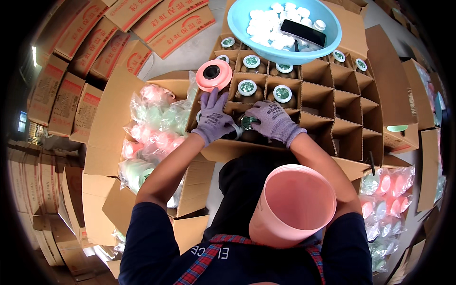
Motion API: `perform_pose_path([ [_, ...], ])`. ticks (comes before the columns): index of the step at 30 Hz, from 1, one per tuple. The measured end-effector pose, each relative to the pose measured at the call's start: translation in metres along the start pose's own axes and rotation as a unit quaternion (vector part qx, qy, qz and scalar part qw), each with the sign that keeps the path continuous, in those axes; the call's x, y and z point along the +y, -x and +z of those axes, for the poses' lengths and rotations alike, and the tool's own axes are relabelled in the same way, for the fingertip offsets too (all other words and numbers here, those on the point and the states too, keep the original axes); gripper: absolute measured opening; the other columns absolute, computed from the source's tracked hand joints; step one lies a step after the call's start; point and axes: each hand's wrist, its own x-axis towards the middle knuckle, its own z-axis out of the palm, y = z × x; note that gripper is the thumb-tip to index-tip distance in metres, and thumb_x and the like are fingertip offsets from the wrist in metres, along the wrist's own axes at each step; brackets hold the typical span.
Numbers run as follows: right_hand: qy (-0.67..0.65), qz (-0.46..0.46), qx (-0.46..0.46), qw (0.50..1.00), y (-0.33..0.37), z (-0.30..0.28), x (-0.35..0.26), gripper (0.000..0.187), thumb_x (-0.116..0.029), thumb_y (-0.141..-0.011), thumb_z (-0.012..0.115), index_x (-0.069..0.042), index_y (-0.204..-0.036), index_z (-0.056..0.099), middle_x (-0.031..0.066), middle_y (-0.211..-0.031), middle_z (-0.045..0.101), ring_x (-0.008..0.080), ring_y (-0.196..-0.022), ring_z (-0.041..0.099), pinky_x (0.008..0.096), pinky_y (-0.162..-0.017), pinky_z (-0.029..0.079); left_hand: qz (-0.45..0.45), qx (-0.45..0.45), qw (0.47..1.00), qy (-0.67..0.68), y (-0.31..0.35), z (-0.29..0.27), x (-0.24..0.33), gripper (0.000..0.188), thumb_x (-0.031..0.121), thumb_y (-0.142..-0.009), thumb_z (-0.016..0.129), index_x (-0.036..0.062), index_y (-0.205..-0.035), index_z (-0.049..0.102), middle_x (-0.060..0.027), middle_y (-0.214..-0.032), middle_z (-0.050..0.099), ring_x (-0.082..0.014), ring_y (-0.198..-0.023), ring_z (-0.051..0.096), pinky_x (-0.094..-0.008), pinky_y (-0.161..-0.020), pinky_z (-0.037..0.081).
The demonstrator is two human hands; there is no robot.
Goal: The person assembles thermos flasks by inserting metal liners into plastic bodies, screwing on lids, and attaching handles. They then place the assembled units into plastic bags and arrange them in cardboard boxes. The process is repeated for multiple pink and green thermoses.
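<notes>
Both of my hands wear light purple gloves and are over a divided cardboard box (342, 128). My left hand (213, 118) lies with its fingers spread at the box's left edge, just below a pink round lid (213, 76) with a black centre. Beneath its thumb side a white rim shows, partly hidden. My right hand (275, 119) curls its fingers over the top of a glass bottle (248, 122) in the nearest row. Other bottles (247, 88) with white rings and green tops stand in compartments. A pink tapered container (294, 204) sits on my lap, its open mouth up.
On the box's far side rests a light blue basin (285, 58) of white caps, with a black phone (303, 32) on top. An open carton (114, 118) of bagged pink and green parts is at left; similar bagged parts (387, 194) lie right. Stacked cartons (173, 23) fill the far left.
</notes>
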Motion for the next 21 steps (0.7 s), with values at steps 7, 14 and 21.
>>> perform_pose_path([
  [7, -0.358, 0.081, 0.03, 0.93, 0.008, -0.021, -0.018, 0.031, -0.023, -0.094, 0.057, -0.002, -0.115, 0.065, 0.0203, -0.098, 0.069, 0.035, -0.092, 0.067, 0.041, -0.081, 0.053, -0.12, 0.066, 0.982, 0.13, -0.002, -0.041, 0.018, 0.031, 0.046, -0.068, 0.081, 0.0166, -0.079, 0.078, -0.0114, -0.146, 0.049, -0.0413, -0.141, 0.028, -0.0562, -0.113, 0.015],
  [14, -0.229, 0.034, 0.024, 0.972, -0.002, -0.001, -0.01, 0.03, -0.021, -0.089, 0.058, -0.003, -0.112, 0.062, 0.019, -0.097, 0.067, 0.0377, -0.093, 0.065, 0.0451, -0.082, 0.051, -0.194, -0.1, 0.973, 0.075, -0.011, -0.022, 0.016, 0.048, 0.065, -0.077, 0.066, 0.0211, -0.09, 0.079, -0.0089, -0.146, 0.047, -0.0371, -0.143, 0.025, -0.0613, -0.114, 0.008],
  [21, -0.05, 0.074, 0.055, 0.995, -0.019, 0.025, -0.012, 0.022, -0.032, -0.09, 0.058, -0.015, -0.103, 0.064, 0.0158, -0.096, 0.067, 0.0335, -0.095, 0.066, 0.0457, -0.08, 0.053, -0.218, 0.038, 0.975, -0.032, -0.006, -0.015, 0.03, 0.041, 0.057, -0.073, 0.072, 0.0164, -0.08, 0.074, -0.0078, -0.131, 0.055, -0.0347, -0.13, 0.037, -0.0588, -0.108, 0.018],
])
